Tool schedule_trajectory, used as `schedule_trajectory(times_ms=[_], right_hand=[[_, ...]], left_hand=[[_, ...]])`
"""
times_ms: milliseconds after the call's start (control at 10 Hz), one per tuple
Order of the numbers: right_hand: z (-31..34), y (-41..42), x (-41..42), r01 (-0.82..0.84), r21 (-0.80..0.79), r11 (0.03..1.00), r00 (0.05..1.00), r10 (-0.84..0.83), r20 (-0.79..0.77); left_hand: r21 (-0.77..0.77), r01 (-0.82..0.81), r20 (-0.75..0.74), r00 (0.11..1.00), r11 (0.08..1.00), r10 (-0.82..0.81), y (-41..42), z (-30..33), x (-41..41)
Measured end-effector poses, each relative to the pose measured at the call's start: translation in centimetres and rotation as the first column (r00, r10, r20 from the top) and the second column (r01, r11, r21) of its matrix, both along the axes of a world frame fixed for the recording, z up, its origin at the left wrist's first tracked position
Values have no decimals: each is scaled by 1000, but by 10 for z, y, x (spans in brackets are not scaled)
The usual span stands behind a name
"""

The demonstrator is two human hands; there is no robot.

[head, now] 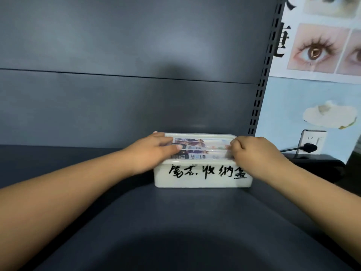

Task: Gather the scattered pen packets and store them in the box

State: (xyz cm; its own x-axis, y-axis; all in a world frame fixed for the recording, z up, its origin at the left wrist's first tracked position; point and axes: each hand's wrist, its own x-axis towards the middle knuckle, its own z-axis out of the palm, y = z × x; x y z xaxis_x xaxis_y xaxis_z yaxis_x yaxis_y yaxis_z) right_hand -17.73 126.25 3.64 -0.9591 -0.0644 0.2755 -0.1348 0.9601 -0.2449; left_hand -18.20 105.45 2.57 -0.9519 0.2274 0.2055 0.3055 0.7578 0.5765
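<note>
Two bare hands are all I am working with here, and in the head view both are resting on the white box (202, 176), which is sitting on the dark shelf (175, 222) close to the dark back panel (136, 85). My left hand (151, 153) is lying over the box's left end, fingers spread fairly flat, thumb pressing on the pen packets (203, 150) that are lying flat inside the box near its rim. My right hand (254, 153) is curling its fingers over the packets at the box's right end; I cannot tell whether either hand is actually pinching a packet or only pressing down. Black handwritten characters are running across the box's front wall. To the right of the box, a perforated shelf upright (263, 75) is rising, and beyond it a wall socket (312, 141) is holding a black plug (309, 147), below a poster (322, 45) of eyes.
</note>
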Motion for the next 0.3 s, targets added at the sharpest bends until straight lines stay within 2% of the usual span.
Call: schedule_trajectory(times_ms=[100,300], right_hand=[[5,-7,11,-4,158,987,994,21,-104],[43,-46,32,-204,123,971,973,214,-82]], left_hand=[[9,2,-56,998,1000,-2,-11,4,7],[-156,28,-85,996,987,-41,-83,40,51]])
